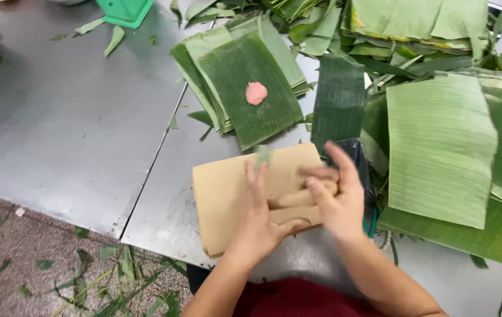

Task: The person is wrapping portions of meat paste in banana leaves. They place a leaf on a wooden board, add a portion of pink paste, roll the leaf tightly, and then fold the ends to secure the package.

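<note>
My left hand [261,214] rests flat on a tan cardboard sheet [221,194] at the table's front edge, fingers pointing away, with a small blurred green leaf scrap [263,154] at its fingertips. My right hand [336,196] hovers over the right side of the cardboard, fingers curled and blurred; whether it holds anything I cannot tell. Beyond the cardboard lies a stack of cut banana leaf pieces [245,82] with a pink lump of paste [256,93] on the top piece.
A steel table [69,129] carries a dark leaf strip [339,100], large pale leaves [439,147] on the right and a leaf heap at the back. A green plastic container [124,10] stands at the back left. Leaf scraps litter the floor [33,264].
</note>
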